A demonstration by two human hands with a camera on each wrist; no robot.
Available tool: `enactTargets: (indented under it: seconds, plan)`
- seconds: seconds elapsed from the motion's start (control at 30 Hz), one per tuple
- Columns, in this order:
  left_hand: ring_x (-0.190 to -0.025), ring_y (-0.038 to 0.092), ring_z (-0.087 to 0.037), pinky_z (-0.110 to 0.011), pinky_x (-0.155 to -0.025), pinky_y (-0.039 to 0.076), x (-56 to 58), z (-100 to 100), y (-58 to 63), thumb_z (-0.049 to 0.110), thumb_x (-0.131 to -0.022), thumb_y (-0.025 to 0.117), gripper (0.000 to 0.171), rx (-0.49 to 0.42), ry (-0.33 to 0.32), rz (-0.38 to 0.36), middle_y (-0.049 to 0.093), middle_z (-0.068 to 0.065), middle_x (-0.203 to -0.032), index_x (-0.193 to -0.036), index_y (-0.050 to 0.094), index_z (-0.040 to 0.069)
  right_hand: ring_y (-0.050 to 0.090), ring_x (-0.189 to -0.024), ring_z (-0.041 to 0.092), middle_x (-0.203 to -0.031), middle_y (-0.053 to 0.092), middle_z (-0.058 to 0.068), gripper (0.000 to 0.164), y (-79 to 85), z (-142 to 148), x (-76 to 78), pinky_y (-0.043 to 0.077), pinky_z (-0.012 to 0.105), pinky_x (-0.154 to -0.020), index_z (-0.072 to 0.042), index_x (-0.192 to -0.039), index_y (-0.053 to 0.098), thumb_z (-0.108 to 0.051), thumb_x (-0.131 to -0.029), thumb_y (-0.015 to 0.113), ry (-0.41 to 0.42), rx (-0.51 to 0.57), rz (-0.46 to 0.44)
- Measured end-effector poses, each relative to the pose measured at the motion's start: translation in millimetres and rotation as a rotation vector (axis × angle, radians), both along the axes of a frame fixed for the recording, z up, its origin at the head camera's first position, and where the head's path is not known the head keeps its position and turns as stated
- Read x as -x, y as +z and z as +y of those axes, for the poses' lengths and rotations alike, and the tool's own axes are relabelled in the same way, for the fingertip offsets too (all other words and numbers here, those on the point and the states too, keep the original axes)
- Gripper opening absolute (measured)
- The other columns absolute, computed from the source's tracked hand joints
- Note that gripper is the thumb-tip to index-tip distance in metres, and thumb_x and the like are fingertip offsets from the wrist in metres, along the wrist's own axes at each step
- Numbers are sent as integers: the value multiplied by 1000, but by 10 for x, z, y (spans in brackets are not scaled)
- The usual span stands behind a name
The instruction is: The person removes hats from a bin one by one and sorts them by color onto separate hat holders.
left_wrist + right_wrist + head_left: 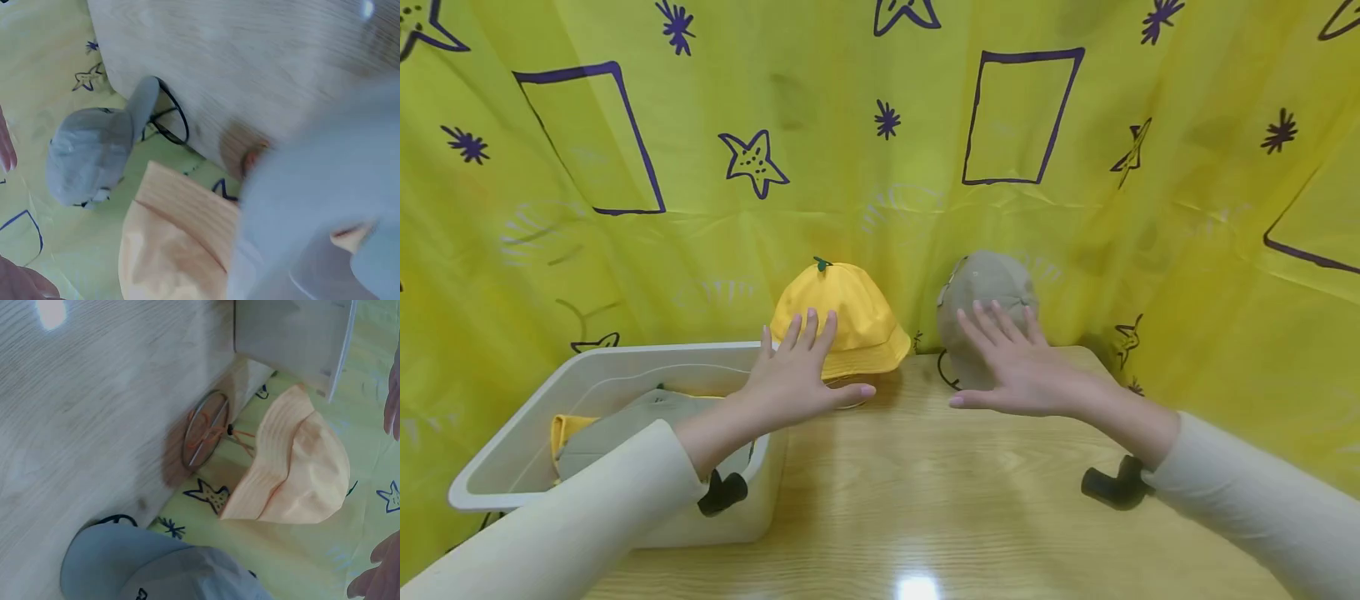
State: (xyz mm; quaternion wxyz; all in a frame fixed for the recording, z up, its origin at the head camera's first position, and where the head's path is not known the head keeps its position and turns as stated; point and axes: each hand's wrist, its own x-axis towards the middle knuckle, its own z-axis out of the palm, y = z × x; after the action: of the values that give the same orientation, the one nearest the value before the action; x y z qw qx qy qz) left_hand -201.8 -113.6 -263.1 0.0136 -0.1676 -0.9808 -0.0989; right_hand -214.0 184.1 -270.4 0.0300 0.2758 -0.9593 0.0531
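Observation:
Both hands are spread in midair with straight fingers, holding nothing. My left hand (793,375) overlaps the yellow bucket hat (842,308) in the head view; the hat has a small green leaf on top. My right hand (1018,371) overlaps the grey baseball cap (988,283). In the right wrist view, the bucket hat (300,462) sits raised over a round wire base (206,431), an orange cord hanging below it. The left wrist view shows the cap (94,150) with its brim over a black wire stand (178,122).
A white plastic bin (760,492) stands on the left of the wooden table (925,492). Inside it lie a folded grey cap (647,417) and some yellow cloth (568,429). A yellow patterned curtain (842,183) hangs right behind the table's back edge.

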Motion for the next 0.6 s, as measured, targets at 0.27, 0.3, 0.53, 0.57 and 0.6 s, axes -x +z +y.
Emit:
enactTargets:
  seconds: [0.27,0.3,0.53,0.57,0.6]
  plan:
    - [-144,3,-37,-66,-108,-5,-69,-193,12,76,-78,48,107,8,-5,28,6,-18,-157,-152,8,10,-11,-143,37,-157,-6,16,106,50,-158,-9,-12,64,-108,-11,-152,0,-72,-81,50,38,-12,27]
    - [-144,3,-38,-67,-108,-5,-85,-217,17,77,-78,46,108,8,-3,28,7,-18,-157,-152,8,9,-10,-143,36,-157,-6,16,106,59,-186,-14,-11,63,-108,-10,-152,1,-72,-81,49,43,-17,31]
    - [-142,8,-43,-69,-106,-2,-223,-404,44,77,-79,46,108,9,3,40,10,-23,-155,-152,8,6,-11,-144,34,-157,-6,15,108,92,-350,-43,-12,62,-109,-11,-153,1,-75,-80,48,91,-6,29]
    - [-142,8,-43,-69,-106,-2,-236,-428,38,76,-79,46,108,8,1,41,9,-24,-155,-152,8,5,-11,-144,33,-157,-6,15,108,96,-365,-52,-12,62,-109,-12,-153,0,-75,-80,48,96,-1,32]
    - [-142,7,-43,-70,-106,-2,-249,-450,29,76,-79,47,108,8,-2,45,9,-24,-155,-152,8,5,-12,-144,33,-157,-6,14,107,97,-380,-62,-12,62,-109,-13,-153,0,-75,-80,48,102,2,35]
